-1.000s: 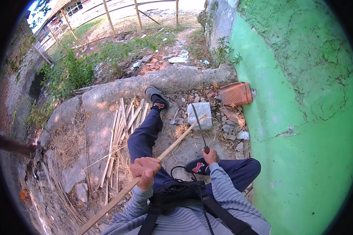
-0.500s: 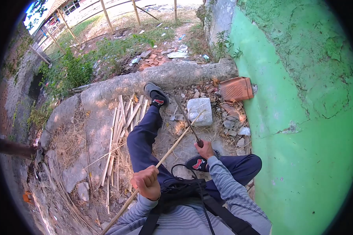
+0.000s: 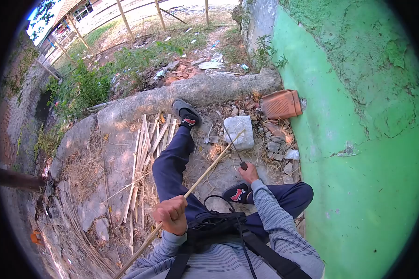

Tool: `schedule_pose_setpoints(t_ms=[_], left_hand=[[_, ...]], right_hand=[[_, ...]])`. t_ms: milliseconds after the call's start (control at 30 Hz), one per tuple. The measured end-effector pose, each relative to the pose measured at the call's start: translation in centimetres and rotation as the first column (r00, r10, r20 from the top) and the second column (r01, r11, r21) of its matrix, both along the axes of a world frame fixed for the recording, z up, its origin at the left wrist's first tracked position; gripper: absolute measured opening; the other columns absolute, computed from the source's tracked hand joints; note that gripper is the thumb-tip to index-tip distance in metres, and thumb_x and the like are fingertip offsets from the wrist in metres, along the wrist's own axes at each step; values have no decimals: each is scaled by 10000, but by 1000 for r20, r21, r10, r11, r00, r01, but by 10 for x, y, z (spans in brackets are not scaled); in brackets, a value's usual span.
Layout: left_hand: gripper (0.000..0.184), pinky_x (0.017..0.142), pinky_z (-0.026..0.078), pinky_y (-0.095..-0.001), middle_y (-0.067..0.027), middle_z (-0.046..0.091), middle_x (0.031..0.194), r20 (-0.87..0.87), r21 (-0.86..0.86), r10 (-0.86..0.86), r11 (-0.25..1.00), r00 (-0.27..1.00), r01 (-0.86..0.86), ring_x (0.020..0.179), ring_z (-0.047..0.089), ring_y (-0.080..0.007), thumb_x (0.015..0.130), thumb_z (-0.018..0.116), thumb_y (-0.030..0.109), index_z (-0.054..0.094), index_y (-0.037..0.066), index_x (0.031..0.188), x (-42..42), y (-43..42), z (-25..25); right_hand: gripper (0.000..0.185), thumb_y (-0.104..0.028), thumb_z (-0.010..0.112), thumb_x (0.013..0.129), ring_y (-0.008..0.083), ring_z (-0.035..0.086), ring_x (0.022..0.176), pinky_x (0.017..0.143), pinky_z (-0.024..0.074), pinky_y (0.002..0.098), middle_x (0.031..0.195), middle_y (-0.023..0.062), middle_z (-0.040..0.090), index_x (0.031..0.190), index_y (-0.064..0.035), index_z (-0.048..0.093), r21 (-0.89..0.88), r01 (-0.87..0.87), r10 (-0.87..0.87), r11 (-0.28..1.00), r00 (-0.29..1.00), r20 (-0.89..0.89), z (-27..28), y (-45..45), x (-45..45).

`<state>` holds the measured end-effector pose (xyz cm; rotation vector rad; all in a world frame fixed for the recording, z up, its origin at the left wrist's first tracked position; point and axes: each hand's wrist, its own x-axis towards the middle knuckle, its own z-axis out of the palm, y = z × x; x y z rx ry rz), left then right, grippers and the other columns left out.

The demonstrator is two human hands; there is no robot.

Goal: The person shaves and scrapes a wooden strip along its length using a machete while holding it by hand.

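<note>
My left hand (image 3: 172,215) is closed around a long thin bamboo strip (image 3: 204,176). The strip runs slantwise from beside my hip up to a whitish stone block (image 3: 239,132), where its far end lies over the block. In my right hand (image 3: 249,173) is the dark handle of a long-bladed knife (image 3: 235,146). Its narrow blade points away from me and crosses the strip near the block's left side; whether blade and strip touch I cannot tell. Several split bamboo strips (image 3: 137,172) lie in a loose pile left of my outstretched leg.
A green wall (image 3: 354,195) rises close on my right. An orange roof tile (image 3: 281,104) leans at its foot, among rubble (image 3: 277,146). A low concrete ledge (image 3: 172,95) runs across in front of my foot. Dry fibres (image 3: 81,169) lie on the left.
My right hand has shifted slightly right and toward the block, and the knife blade has turned, now lying over the block's left side. The left hand keeps its hold with little movement.
</note>
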<state>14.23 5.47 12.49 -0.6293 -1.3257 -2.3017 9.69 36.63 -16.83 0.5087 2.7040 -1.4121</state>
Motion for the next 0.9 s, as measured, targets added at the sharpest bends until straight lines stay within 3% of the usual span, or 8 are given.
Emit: schedule_pose_setpoints(t_ms=[133,233,300,433,633,733,833,900], left_hand=[[642,419,191,-324,25,201,439,-13,-5,-4,1000,1000,4,372,151,-126,1129,356,333,212,154,529,0,4,-1],[642,415,199,-322,18,208,434,-21,-24,-12,1000,1000,12,365,166,-128,1125,364,327,209,153,527,5,4,-1],[642,413,203,-322,15,210,432,-30,-36,-17,999,999,16,360,172,-129,1124,367,323,208,151,526,8,5,0],[643,408,219,-322,18,218,432,-57,-74,-45,996,997,40,354,176,-130,1119,384,311,205,144,524,9,5,3],[659,395,221,-329,10,200,429,-53,-115,-84,990,995,78,344,172,-143,1100,429,337,189,141,518,6,3,8],[673,388,207,-333,5,192,433,-78,-198,-220,959,972,201,338,170,-151,1084,459,359,174,140,515,1,0,11],[680,386,218,-331,3,195,432,-111,-239,-320,928,941,287,331,178,-158,1072,479,370,168,139,513,2,-1,9],[616,393,186,-358,-14,228,436,-149,-158,-305,946,941,282,332,199,-172,1044,471,238,230,104,492,-1,-1,7]], right_hand=[[285,-281,715,828,411,680,741,724,526,470,733,221,674,864,0,701,36,-169,170,985,984,-56,18,1,6],[288,-279,718,824,416,682,737,707,527,479,744,229,679,851,7,700,-14,-139,139,990,990,-3,16,-3,1],[294,-280,719,818,417,685,732,692,525,489,755,236,685,835,13,696,25,19,-19,999,1000,-18,-20,5,-6],[305,-289,728,812,415,690,742,703,527,491,777,246,690,833,13,694,29,52,-53,998,997,49,-11,13,-19],[313,-301,735,802,412,695,778,718,530,488,809,243,695,854,6,702,63,-222,223,973,974,-26,21,11,-13],[317,-304,732,801,418,695,789,727,531,483,805,237,698,851,7,701,32,-96,97,995,995,-15,0,18,-28],[298,-266,726,805,351,668,682,671,517,444,750,209,690,801,26,669,40,76,-80,996,990,118,-46,39,-39],[299,-288,746,806,422,699,799,736,533,473,811,237,704,856,4,708,103,156,-173,982,967,185,-46,42,-48]])
